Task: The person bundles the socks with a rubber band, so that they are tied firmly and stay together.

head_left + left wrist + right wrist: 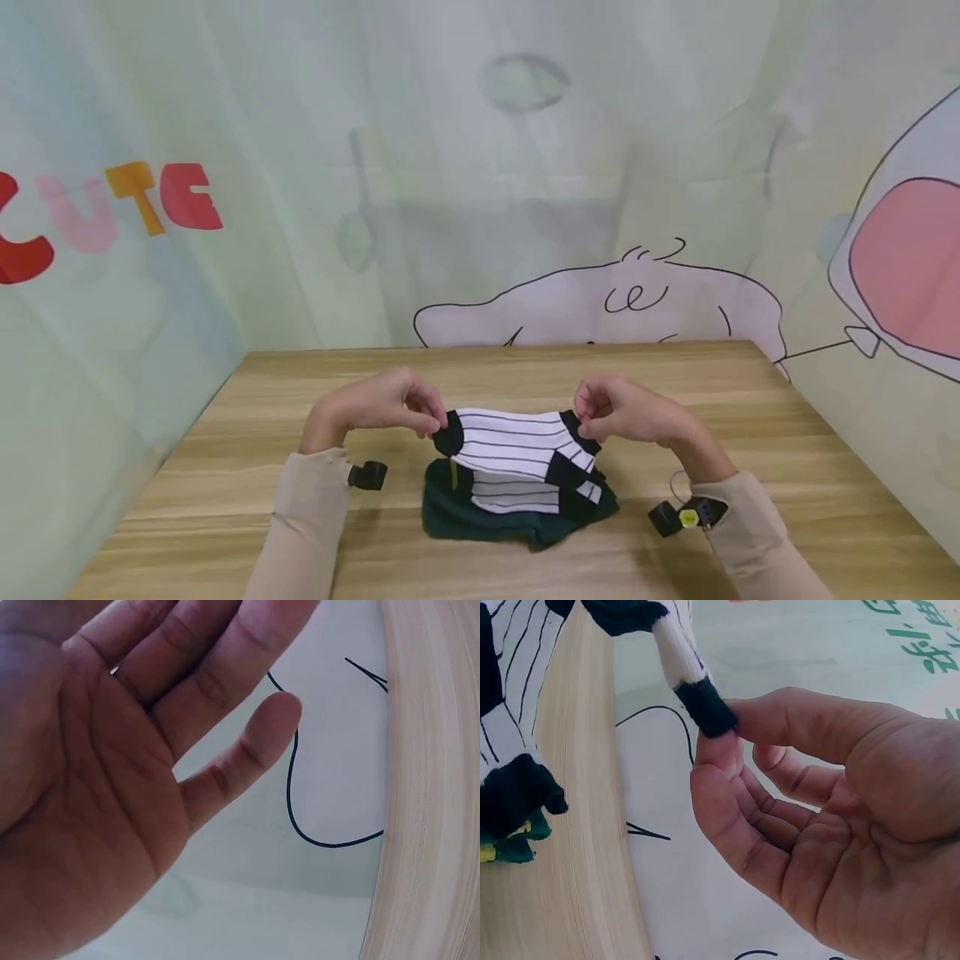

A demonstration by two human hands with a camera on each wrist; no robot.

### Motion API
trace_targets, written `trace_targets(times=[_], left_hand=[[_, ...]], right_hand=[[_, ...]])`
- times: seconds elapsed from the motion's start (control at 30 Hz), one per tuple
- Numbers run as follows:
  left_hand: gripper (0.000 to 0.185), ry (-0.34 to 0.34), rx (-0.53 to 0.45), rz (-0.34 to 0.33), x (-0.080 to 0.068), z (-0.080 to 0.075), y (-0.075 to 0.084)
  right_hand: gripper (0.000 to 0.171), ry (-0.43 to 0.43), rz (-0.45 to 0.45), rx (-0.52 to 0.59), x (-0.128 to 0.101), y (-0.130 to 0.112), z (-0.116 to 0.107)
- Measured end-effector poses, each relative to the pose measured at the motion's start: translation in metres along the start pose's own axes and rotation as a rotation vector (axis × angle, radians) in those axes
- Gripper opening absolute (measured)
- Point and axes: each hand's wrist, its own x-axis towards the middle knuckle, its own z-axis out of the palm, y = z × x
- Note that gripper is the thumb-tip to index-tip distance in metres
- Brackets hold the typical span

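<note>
A white sock with thin black stripes (510,442) is stretched out level, raised over the pile. My left hand (386,404) pinches its black toe end between thumb and fingers. At the opposite end, my right hand (633,410) pinches the black cuff (705,709), seen edge-on in the right wrist view. A second striped sock (516,497) lies underneath, on top of dark green knitted fabric (480,523) that looks like more socks. The left wrist view shows the palm (90,787) and some fingers, but not the pinching tips.
The pile lies on a wood-grain table (300,367). A printed curtain (315,208) hangs behind the table and along both sides. Small black devices (367,476) are worn at both wrists.
</note>
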Motion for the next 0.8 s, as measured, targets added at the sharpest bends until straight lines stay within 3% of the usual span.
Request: trace_targets(times=[0.3, 0.8], left_hand=[[0.009, -0.017, -0.003, -0.004, -0.0003, 0.0016, 0.0007], [0.008, -0.039, -0.007, 0.011, 0.0059, 0.0024, -0.0016]], right_hand=[[0.011, -0.058, 0.024, 0.036, 0.0019, -0.0012, -0.0012], [0.012, -0.074, 0.032, -0.011, 0.0007, 0.0044, -0.0015]])
